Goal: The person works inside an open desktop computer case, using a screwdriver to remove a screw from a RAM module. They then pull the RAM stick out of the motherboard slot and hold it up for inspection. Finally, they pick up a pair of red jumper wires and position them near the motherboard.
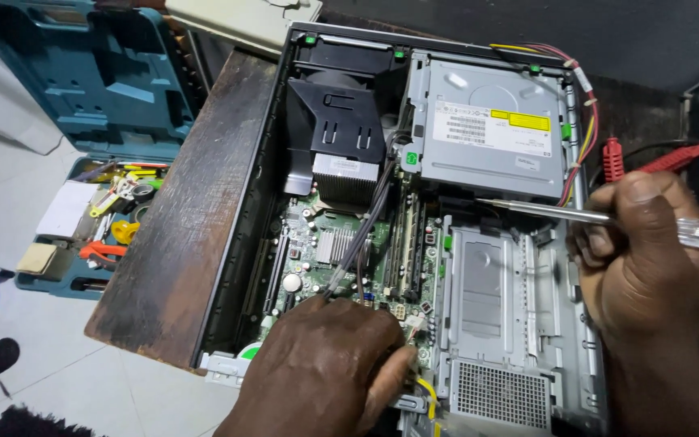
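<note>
Down at the bottom, the left hand (pixel 325 364) was seen pushed into the open computer case (pixel 228 243), its fingers curled near a small white plug (pixel 411 322) and a yellow wire (pixel 429 394); whether anything was pinched could not be told. A long screwdriver (pixel 552 212) was held tight by the right hand (pixel 641 259), its tip laid just under the silver disc drive (pixel 487 129). The green board (pixel 317 243) could be scratched if that tip were slipped, and the grey cables (pixel 366 226) could be tugged loose
</note>
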